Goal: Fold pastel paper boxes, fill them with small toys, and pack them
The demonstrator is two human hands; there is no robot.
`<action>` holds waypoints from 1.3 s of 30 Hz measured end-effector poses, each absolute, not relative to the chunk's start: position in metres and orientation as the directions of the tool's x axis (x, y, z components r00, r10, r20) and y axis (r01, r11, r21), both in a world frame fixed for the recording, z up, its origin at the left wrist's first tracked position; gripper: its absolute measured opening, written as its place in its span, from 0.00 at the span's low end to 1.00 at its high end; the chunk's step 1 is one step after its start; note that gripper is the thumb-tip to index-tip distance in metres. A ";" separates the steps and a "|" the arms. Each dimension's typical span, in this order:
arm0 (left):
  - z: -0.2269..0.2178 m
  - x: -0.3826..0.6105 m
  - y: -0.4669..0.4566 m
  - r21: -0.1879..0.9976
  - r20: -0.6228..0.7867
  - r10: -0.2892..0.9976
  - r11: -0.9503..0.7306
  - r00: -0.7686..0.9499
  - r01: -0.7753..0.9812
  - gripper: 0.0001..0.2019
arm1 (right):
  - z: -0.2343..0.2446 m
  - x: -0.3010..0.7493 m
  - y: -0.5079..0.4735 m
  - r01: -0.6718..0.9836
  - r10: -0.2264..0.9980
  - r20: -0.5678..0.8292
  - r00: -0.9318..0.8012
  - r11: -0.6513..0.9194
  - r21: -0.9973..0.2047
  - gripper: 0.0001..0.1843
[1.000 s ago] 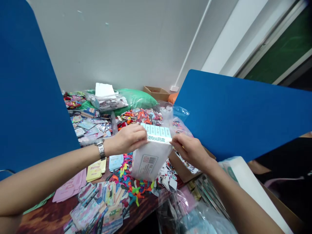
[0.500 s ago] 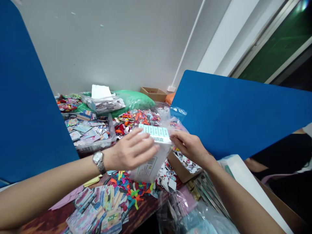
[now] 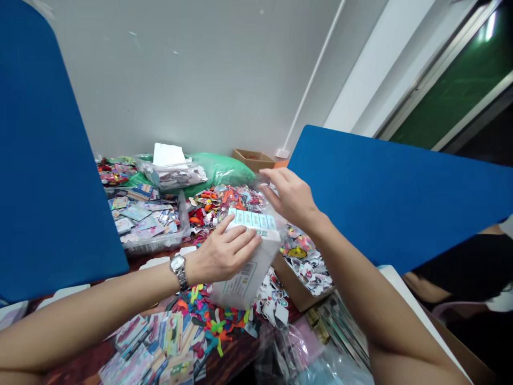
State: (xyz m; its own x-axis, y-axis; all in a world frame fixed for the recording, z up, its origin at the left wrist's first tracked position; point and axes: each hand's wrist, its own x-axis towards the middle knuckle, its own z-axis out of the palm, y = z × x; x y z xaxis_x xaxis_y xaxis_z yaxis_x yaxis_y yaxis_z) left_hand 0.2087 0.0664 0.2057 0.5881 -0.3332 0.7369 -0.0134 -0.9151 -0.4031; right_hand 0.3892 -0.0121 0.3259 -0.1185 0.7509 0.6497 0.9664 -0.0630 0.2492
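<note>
A white printed box (image 3: 242, 278) with a row of light-blue panels along its top stands tilted on the table. Clear plastic (image 3: 280, 223) shows around its upper right side. My left hand (image 3: 224, 251), with a metal wristwatch on its wrist, lies over the box's front upper part, fingers spread and touching it. Raised above the box's right corner is my right hand (image 3: 290, 195), fingers bent and thumb apart, with nothing clearly held. Around the box's base lie many coloured balloons (image 3: 218, 321), and white sticker-like pieces (image 3: 273, 299) are beside it.
Printed cards (image 3: 148, 342) are piled at the front left. A clear bin (image 3: 182, 224) of packets stands behind. A cardboard box (image 3: 294, 286) of small pieces is at right. Blue partitions (image 3: 360, 187) flank the table. Someone's arm (image 3: 425, 289) shows at far right.
My right hand has left the box's upper right corner and moved up, its fingers opening. My left hand has settled lower against the box, which stays in about the same spot.
</note>
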 end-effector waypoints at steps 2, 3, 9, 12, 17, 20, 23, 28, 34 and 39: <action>0.206 0.209 0.065 -0.391 0.745 -0.322 -0.921 0.584 -0.008 0.16 | 0.331 0.392 0.021 0.924 0.795 0.606 -0.034 -0.206 0.322 0.22; 0.206 0.209 0.064 -0.383 0.748 -0.315 -0.924 0.584 -0.008 0.16 | 0.331 0.394 0.035 0.900 0.819 0.574 0.013 -0.260 0.351 0.23; 0.205 0.208 0.070 -0.285 0.759 -0.226 -0.958 0.611 0.000 0.17 | 0.318 0.401 0.051 0.864 0.855 0.515 0.055 -0.299 0.405 0.18; 0.202 0.209 0.075 -0.234 0.769 -0.188 -0.972 0.610 -0.005 0.18 | 0.309 0.396 0.028 0.865 0.812 0.577 -0.087 -0.225 0.448 0.23; 0.187 0.215 0.079 -0.257 0.786 -0.217 -0.966 0.579 -0.013 0.20 | 0.297 0.382 -0.010 0.813 0.705 0.571 -0.420 0.012 0.582 0.23; 0.179 0.218 0.078 -0.287 0.796 -0.242 -0.958 0.555 -0.007 0.20 | 0.291 0.375 -0.026 0.795 0.679 0.548 -0.488 0.088 0.600 0.20; 0.175 0.221 0.075 -0.274 0.829 -0.224 -0.962 0.512 0.022 0.19 | 0.286 0.369 -0.035 0.796 0.675 0.534 -0.509 0.134 0.590 0.17; 0.177 0.226 0.072 -0.218 0.863 -0.179 -0.976 0.472 0.028 0.12 | 0.275 0.364 -0.043 0.795 0.624 0.549 -0.557 0.209 0.570 0.16; 0.178 0.229 0.064 -0.103 0.916 -0.094 -0.995 0.390 0.003 0.08 | 0.264 0.361 -0.051 0.800 0.598 0.567 -0.566 0.234 0.552 0.14; 0.173 0.229 0.062 0.042 0.962 0.002 -0.989 0.273 -0.141 0.09 | 0.260 0.352 -0.059 0.753 0.562 0.536 -0.630 0.271 0.600 0.11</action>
State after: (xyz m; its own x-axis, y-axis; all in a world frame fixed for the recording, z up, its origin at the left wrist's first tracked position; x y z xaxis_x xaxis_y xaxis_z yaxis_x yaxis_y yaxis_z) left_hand 0.2287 0.0616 0.1727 0.2729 0.0017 0.9620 -0.1406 -0.9892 0.0416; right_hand 0.3524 -0.0592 0.2601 -0.6297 0.5622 0.5361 0.7528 0.2715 0.5996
